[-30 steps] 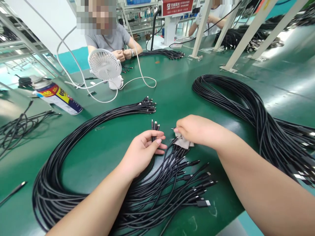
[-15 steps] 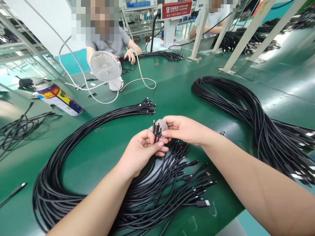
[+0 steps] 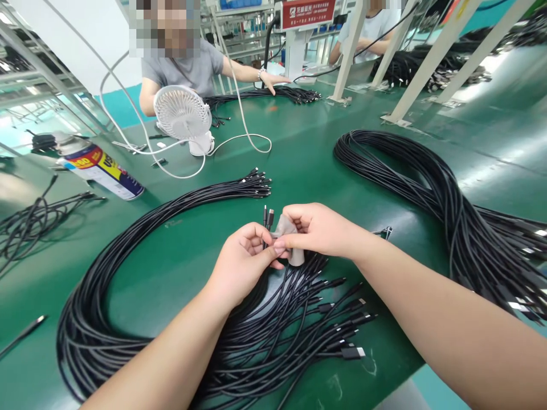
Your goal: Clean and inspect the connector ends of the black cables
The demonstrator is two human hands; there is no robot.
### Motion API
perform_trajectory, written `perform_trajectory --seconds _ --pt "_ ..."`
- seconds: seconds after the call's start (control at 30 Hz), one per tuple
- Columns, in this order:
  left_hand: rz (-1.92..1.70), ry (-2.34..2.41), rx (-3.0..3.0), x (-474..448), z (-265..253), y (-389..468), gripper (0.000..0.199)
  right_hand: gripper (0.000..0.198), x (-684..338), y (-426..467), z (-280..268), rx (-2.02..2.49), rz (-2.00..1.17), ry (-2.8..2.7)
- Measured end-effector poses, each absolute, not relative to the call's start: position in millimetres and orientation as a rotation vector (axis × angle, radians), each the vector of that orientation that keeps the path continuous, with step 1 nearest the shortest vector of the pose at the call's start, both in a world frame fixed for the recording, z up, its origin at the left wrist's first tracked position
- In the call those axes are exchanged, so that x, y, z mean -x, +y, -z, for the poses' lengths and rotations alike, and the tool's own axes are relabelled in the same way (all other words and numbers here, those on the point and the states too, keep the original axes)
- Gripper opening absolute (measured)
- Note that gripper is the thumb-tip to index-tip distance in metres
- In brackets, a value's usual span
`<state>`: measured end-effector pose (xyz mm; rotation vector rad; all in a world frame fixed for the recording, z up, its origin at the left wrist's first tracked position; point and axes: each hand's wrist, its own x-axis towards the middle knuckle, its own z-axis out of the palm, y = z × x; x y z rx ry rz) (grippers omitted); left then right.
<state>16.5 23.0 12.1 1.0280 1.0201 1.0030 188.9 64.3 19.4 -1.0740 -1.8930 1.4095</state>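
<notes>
My left hand point(image 3: 239, 259) is closed around a few black cables, whose connectors point(image 3: 268, 217) stick up above the fingers. My right hand point(image 3: 320, 228) pinches a greyish cloth point(image 3: 296, 257), which drapes below its fingers right beside those connectors. The two hands meet at the fingertips, so what lies between them is partly hidden. Below them fan out many loose cable ends point(image 3: 307, 324) with black plugs. They belong to a curved bundle of black cables point(image 3: 81, 290) that loops around on the left.
A second cable bundle point(image 3: 410, 165) lies on the right of the green table point(image 3: 299, 148). At left stand a spray can point(image 3: 105, 171) and a white fan point(image 3: 183, 114) with its cord. Across the table sits a person in grey point(image 3: 188, 68); metal posts point(image 3: 348, 51) rise behind.
The cloth now hangs lower, and my right hand has shifted slightly right of the connectors. The person across has stretched an arm over the far cables.
</notes>
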Motion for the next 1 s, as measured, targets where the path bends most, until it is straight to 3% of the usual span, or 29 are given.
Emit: perform_trajectory --seconds 0.13,0.27,0.43,0.53,0.63,1.0 --pt "-0.976 0.989 -1.067 -16.5 -13.2 23.1 0.026 0.016 -189.6 65.1 -16.4 0.904 -1.706 -1.785" --pt "-0.97 1.021 -1.067 -16.1 -15.1 22.2 0.027 0.017 -192.0 69.9 -13.0 0.871 -1.579 -1.841" --pt "-0.906 1.055 -1.088 -16.0 -13.8 21.5 0.031 0.019 -193.2 72.4 -8.5 0.833 -1.718 -1.866" --pt "-0.88 1.058 -1.074 -15.4 -14.2 22.7 0.031 0.011 -193.5 71.7 -11.5 0.906 -1.529 -1.976" --pt "-0.877 1.056 -1.033 -14.9 -16.9 24.1 0.029 0.017 -193.5 70.7 -17.1 0.987 -1.368 -1.985" --pt "-1.02 1.047 -0.996 -15.0 -18.4 24.5 0.027 0.021 -193.1 70.7 -19.5 0.893 -1.506 -1.668"
